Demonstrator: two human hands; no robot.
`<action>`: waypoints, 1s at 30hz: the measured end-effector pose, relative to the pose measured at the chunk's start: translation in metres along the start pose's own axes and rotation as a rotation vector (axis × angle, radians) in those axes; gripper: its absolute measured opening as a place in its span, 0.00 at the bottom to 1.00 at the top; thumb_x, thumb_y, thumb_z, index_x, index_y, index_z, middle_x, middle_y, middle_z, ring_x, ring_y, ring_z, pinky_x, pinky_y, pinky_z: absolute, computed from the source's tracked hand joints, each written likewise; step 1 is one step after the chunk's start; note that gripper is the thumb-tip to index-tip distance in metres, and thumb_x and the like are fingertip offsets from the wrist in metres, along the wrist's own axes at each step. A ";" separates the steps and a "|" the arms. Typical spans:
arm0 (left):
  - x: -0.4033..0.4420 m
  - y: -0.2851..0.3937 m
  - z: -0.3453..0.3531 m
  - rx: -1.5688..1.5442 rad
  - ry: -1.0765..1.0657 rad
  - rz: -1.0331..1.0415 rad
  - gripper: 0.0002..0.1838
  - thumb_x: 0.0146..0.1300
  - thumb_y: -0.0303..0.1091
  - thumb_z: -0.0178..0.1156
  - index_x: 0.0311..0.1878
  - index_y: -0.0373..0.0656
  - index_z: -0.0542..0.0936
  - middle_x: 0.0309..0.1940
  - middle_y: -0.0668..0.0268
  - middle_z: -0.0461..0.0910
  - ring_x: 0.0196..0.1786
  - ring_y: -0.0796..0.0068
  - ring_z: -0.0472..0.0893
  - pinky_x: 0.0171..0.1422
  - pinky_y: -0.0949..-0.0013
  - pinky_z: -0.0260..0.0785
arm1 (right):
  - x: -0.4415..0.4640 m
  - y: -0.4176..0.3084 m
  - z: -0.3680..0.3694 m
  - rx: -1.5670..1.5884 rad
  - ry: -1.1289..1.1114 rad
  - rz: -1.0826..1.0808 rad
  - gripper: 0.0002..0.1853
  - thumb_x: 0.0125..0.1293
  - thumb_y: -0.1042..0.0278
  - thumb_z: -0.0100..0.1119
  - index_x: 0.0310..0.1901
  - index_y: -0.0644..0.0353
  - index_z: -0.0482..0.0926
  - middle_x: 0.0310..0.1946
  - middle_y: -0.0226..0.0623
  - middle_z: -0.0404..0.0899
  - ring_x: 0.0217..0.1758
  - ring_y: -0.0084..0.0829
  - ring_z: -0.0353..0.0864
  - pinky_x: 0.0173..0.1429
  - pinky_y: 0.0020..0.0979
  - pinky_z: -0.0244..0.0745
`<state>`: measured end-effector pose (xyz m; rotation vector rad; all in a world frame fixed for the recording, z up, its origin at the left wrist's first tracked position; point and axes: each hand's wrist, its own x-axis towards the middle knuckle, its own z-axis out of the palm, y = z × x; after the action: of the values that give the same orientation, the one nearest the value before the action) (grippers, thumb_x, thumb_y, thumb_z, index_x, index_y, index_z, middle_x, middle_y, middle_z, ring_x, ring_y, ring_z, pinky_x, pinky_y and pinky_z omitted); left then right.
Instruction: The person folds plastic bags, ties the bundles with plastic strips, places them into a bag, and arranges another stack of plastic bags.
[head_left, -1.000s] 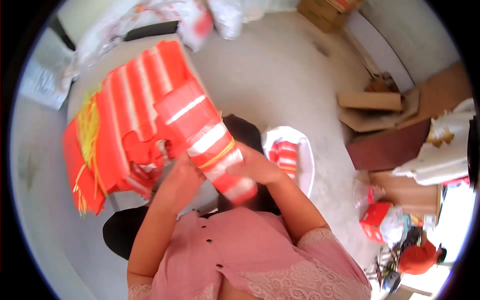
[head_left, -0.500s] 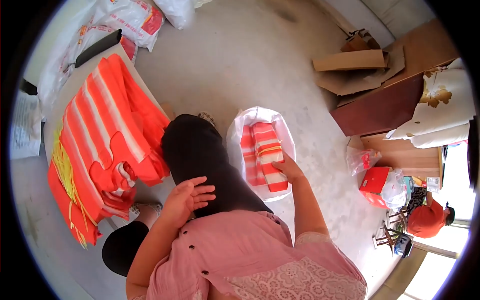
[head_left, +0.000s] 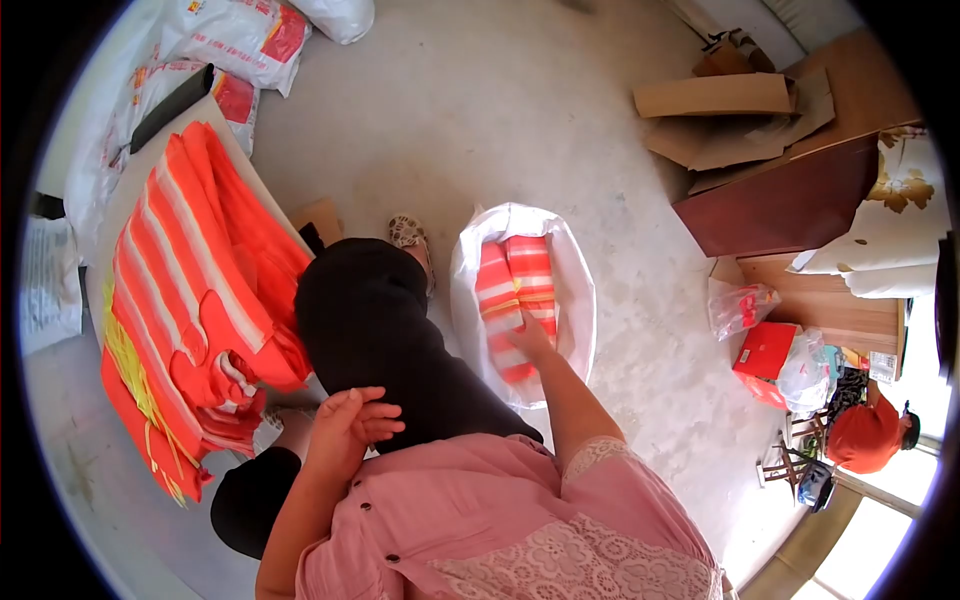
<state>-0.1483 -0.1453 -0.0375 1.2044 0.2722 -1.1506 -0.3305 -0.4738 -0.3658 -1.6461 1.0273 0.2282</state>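
On the floor by the person's black-trousered leg [head_left: 385, 330], a white bag [head_left: 582, 310] is standing open, with red-and-white striped bundles [head_left: 497, 285] lying side by side inside. Yellow tie is showing across them. Right hand [head_left: 532, 340] is reaching in and touching the bundles; can't tell if its fingers are gripping or just resting. Left hand [head_left: 352, 425] is hanging above the lap, fingers loosely curled, holding nothing. Status: at least two bundles are sitting bagged. Unbagged: a loose striped stack [head_left: 185, 255] is spreading over the table [head_left: 212, 112], yellow strands [head_left: 128, 360] lying along its edge. Bundle total: can't tell.
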 end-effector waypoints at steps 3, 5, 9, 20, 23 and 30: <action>-0.001 0.001 -0.001 -0.002 -0.020 0.002 0.21 0.84 0.46 0.52 0.58 0.38 0.84 0.45 0.51 0.91 0.43 0.56 0.93 0.46 0.63 0.85 | 0.006 -0.009 0.008 0.042 0.041 -0.031 0.41 0.65 0.61 0.71 0.78 0.60 0.66 0.69 0.46 0.78 0.71 0.46 0.78 0.74 0.43 0.75; -0.001 0.002 -0.001 -0.010 -0.020 0.000 0.20 0.84 0.46 0.53 0.57 0.38 0.85 0.44 0.51 0.91 0.42 0.55 0.93 0.45 0.63 0.86 | -0.006 -0.034 0.006 0.027 0.023 0.039 0.42 0.66 0.60 0.71 0.79 0.59 0.65 0.70 0.46 0.77 0.72 0.46 0.78 0.74 0.44 0.75; -0.002 0.003 -0.002 -0.022 -0.023 0.007 0.20 0.84 0.46 0.53 0.56 0.38 0.85 0.42 0.51 0.92 0.41 0.55 0.93 0.44 0.62 0.87 | -0.010 -0.036 0.012 -0.027 0.028 0.111 0.43 0.68 0.54 0.70 0.80 0.57 0.62 0.71 0.46 0.75 0.72 0.46 0.77 0.73 0.44 0.75; -0.002 0.001 -0.009 -0.077 -0.051 0.014 0.20 0.84 0.44 0.53 0.53 0.37 0.87 0.41 0.50 0.91 0.39 0.54 0.93 0.45 0.60 0.88 | 0.013 0.080 0.047 -0.054 -0.250 0.313 0.28 0.67 0.58 0.70 0.65 0.62 0.77 0.53 0.41 0.85 0.51 0.36 0.88 0.57 0.38 0.84; -0.003 0.002 -0.010 -0.089 -0.045 0.012 0.20 0.84 0.44 0.53 0.53 0.37 0.87 0.40 0.50 0.91 0.39 0.53 0.93 0.45 0.59 0.88 | -0.004 0.023 0.040 -0.086 -0.125 0.415 0.26 0.67 0.59 0.70 0.62 0.62 0.78 0.52 0.42 0.85 0.49 0.37 0.88 0.57 0.38 0.84; -0.004 0.001 -0.015 -0.100 -0.050 0.015 0.20 0.83 0.43 0.53 0.52 0.36 0.87 0.39 0.49 0.91 0.38 0.53 0.92 0.45 0.58 0.88 | -0.045 -0.035 0.020 -0.494 0.068 0.329 0.26 0.66 0.53 0.71 0.58 0.62 0.79 0.49 0.46 0.87 0.53 0.41 0.87 0.60 0.40 0.81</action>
<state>-0.1433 -0.1312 -0.0402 1.0863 0.2791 -1.1398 -0.3253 -0.4340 -0.3212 -1.9210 1.3697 0.6946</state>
